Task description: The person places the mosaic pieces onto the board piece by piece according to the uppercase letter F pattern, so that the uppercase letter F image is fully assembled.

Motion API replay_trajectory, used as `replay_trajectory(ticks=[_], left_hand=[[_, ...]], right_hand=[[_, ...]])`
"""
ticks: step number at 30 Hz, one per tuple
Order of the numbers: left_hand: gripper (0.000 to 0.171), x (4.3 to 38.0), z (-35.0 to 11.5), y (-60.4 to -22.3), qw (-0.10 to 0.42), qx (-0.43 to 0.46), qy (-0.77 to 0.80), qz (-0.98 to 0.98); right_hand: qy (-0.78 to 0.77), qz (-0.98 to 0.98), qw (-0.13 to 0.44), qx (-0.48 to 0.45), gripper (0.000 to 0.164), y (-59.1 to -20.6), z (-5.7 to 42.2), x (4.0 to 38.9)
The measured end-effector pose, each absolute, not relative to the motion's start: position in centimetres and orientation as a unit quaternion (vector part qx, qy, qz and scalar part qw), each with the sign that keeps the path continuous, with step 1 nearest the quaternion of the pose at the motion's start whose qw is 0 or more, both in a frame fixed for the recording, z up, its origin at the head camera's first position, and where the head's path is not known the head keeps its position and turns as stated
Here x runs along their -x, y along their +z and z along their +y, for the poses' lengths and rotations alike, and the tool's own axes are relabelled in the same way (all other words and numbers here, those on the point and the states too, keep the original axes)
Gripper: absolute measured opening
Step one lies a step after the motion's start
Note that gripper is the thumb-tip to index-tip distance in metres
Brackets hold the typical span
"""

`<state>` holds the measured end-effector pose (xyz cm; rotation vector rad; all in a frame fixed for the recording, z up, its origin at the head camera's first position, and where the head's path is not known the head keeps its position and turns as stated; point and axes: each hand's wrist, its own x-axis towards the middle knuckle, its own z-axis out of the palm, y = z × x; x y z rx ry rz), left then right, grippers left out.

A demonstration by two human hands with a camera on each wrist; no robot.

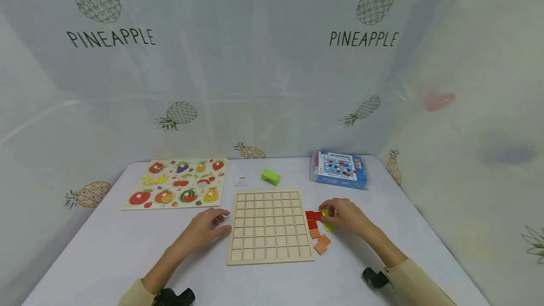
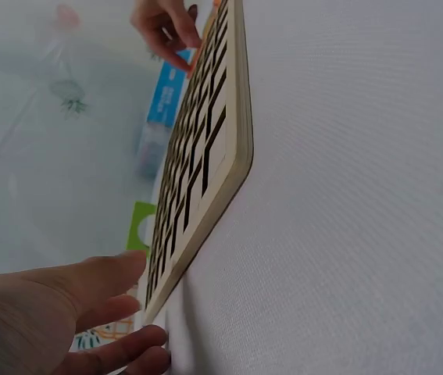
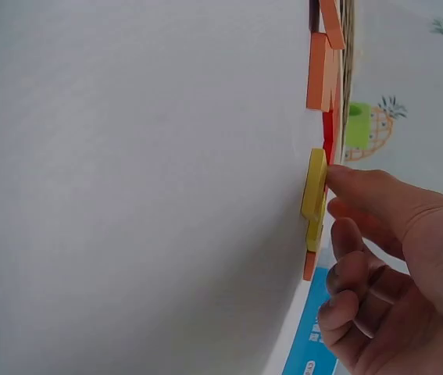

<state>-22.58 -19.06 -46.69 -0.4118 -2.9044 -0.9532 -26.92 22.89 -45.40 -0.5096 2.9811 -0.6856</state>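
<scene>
A pale wooden grid board (image 1: pixel 269 225) (image 2: pixel 205 141) lies flat at the table's middle, its cells bare. My left hand (image 1: pixel 210 225) (image 2: pixel 88 312) rests on the table with relaxed fingers touching the board's left edge. To the right of the board lie red pieces (image 1: pixel 313 216) (image 3: pixel 329 133), orange pieces (image 1: pixel 320 242) (image 3: pixel 319 70) and a yellow piece (image 1: pixel 328 225) (image 3: pixel 313 187). My right hand (image 1: pixel 335 212) (image 3: pixel 337 207) sits over the yellow piece, thumb and curled fingertips pinching it while it lies on the table.
A fruit puzzle board (image 1: pixel 178 183) lies at the back left. A green block (image 1: pixel 270 177) (image 2: pixel 139 226) and a small card (image 1: pixel 241 181) sit behind the grid board. A blue box (image 1: pixel 340 169) (image 2: pixel 158 109) stands at the back right. Pineapple-print sheeting walls the table.
</scene>
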Motion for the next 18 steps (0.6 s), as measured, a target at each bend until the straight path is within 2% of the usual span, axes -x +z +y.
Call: replay_trajectory(ticks=[7, 18], left_hand=[[0.036, 22.65, -19.02, -46.96, 0.024, 0.163, -0.314, -0.935], [0.033, 23.48, -18.82, -47.29, 0.02, 0.206, -0.322, -0.924]], right_hand=[[-0.225, 0.959, 0.033, 0.172, 0.018, -45.51, 22.7, 27.24], [-0.225, 0.958, 0.044, 0.175, 0.019, -45.47, 22.5, 27.68]])
